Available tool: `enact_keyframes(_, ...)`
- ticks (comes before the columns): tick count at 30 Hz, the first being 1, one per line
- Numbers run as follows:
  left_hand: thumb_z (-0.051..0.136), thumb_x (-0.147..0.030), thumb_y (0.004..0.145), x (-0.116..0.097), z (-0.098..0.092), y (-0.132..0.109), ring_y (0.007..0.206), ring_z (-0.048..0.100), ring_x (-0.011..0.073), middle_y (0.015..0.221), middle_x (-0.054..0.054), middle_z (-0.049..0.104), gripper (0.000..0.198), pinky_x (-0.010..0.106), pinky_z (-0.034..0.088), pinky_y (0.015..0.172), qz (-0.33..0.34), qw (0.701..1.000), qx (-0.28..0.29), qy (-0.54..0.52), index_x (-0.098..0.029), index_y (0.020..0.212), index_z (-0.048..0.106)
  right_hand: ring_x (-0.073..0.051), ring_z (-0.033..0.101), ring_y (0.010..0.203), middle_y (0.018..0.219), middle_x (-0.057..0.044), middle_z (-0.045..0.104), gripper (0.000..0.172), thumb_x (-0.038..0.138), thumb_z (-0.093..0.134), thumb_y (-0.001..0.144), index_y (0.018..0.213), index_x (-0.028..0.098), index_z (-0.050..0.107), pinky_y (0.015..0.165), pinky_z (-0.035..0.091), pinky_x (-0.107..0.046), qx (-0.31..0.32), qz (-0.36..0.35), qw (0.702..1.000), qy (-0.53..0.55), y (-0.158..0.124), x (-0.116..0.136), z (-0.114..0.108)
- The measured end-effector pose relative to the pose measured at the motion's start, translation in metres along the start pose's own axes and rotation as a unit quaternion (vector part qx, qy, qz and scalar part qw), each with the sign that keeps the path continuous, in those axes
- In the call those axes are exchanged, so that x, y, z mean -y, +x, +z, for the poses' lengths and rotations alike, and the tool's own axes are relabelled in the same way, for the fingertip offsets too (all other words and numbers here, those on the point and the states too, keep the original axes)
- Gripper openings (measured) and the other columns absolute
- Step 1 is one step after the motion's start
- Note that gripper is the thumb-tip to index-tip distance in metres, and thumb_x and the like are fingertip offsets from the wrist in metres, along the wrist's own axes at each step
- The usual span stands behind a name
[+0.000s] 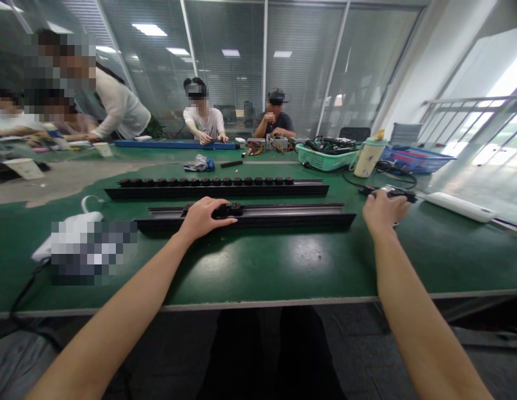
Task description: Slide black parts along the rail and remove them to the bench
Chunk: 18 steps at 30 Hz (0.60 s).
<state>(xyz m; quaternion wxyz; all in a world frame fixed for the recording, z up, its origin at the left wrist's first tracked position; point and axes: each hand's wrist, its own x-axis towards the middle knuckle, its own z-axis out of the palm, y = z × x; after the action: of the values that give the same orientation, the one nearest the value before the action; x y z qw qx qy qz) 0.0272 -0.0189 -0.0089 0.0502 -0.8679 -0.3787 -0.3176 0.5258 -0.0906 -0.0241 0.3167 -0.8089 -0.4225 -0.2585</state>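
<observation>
Two black rails [292, 221] paralleled the counter [258, 269]'s front edge; left hand [200, 215], fingers parted, lay over one; right hand [382, 210], fingers curled, covered black parts [403, 195]; neither grip showed clearly.

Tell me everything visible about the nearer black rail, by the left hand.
The nearer black rail is long and straight, with a dark front face and a paler, metallic-looking strip along its length. It lies crosswise on the green table, in front of a similar rail. Small black pieces sit on it beside the left hand, whose fingers reach over it and hide part; the stretch to the right shows none.
</observation>
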Motion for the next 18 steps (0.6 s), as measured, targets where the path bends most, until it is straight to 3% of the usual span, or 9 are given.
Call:
enact_keyframes(2, 0.065, -0.075, 0.083, 0.000, 0.000, -0.001, 0.107, 0.065, 0.0300, 0.113, 0.011, 0.074, 0.065, 0.043, 0.052, 0.097, -0.004, 1.000, 0.000, 0.001, -0.022, 0.120, 0.071, -0.030, 0.046, 0.098, 0.104, -0.020, 0.055, 0.033, 0.028, 0.041, 0.100, 0.110, 0.014, 0.070, 0.086, 0.035, -0.046, 0.021, -0.012, 1.000, 0.012, -0.007, 0.024, -0.001)
enact_keyframes(4, 0.065, -0.075, 0.083, 0.001, -0.001, -0.001, 0.107, 0.065, 0.0301, 0.113, 0.011, 0.074, 0.066, 0.044, 0.051, 0.097, -0.008, 1.000, 0.005, 0.004, -0.022, 0.121, 0.071, -0.031, 0.046, 0.101, 0.105, -0.018, 0.056, 0.033, 0.031, 0.043, 0.101, 0.113, 0.015, 0.069, 0.087, 0.036, -0.043, 0.061, -0.116, 0.990, 0.050, -0.019, 0.052, -0.005)
enact_keyframes(7, 0.065, -0.074, 0.084, 0.001, -0.002, -0.003, 0.109, 0.065, 0.0301, 0.115, 0.011, 0.074, 0.064, 0.043, 0.051, 0.097, -0.005, 1.000, 0.011, 0.006, -0.022, 0.122, 0.071, -0.029, 0.048, 0.100, 0.102, -0.015, 0.059, 0.034, 0.032, 0.040, 0.104, 0.112, 0.016, 0.068, 0.089, 0.036, -0.039, 0.077, -0.261, 0.958, 0.092, -0.044, 0.091, -0.016)
enact_keyframes(9, 0.066, -0.073, 0.083, 0.001, -0.004, -0.004, 0.110, 0.065, 0.0302, 0.116, 0.010, 0.074, 0.063, 0.043, 0.051, 0.096, -0.006, 1.000, 0.012, 0.009, -0.023, 0.121, 0.071, -0.029, 0.049, 0.098, 0.100, -0.015, 0.061, 0.037, 0.033, 0.035, 0.106, 0.109, 0.015, 0.068, 0.088, 0.036, -0.039, 0.055, -0.313, 0.943, 0.093, -0.063, 0.116, -0.029)
enact_keyframes(13, 0.066, -0.072, 0.084, 0.001, -0.005, -0.005, 0.108, 0.066, 0.0298, 0.114, 0.010, 0.075, 0.062, 0.042, 0.052, 0.094, -0.002, 1.000, 0.014, 0.011, -0.022, 0.120, 0.071, -0.028, 0.051, 0.097, 0.098, -0.014, 0.065, 0.039, 0.031, 0.032, 0.108, 0.108, 0.015, 0.068, 0.088, 0.036, -0.038, 0.092, -0.455, 0.880, 0.103, -0.095, 0.166, -0.057)
enact_keyframes(15, 0.066, -0.072, 0.084, 0.001, -0.005, -0.005, 0.107, 0.066, 0.0299, 0.114, 0.010, 0.075, 0.061, 0.042, 0.052, 0.093, 0.000, 1.000, 0.010, 0.014, -0.022, 0.120, 0.071, -0.028, 0.053, 0.103, 0.106, -0.015, 0.067, 0.038, 0.033, 0.034, 0.108, 0.114, 0.014, 0.066, 0.090, 0.037, -0.038, 0.126, -0.477, 0.863, 0.109, -0.103, 0.196, -0.067)
enact_keyframes(18, 0.066, -0.073, 0.083, 0.002, -0.004, -0.005, 0.105, 0.066, 0.0301, 0.112, 0.011, 0.075, 0.063, 0.042, 0.052, 0.092, 0.005, 1.000, 0.005, 0.017, -0.021, 0.119, 0.071, -0.031, 0.055, 0.112, 0.115, -0.017, 0.068, 0.039, 0.040, 0.039, 0.107, 0.124, 0.012, 0.062, 0.093, 0.039, -0.039, 0.173, -0.430, 0.879, 0.115, -0.107, 0.243, -0.072)
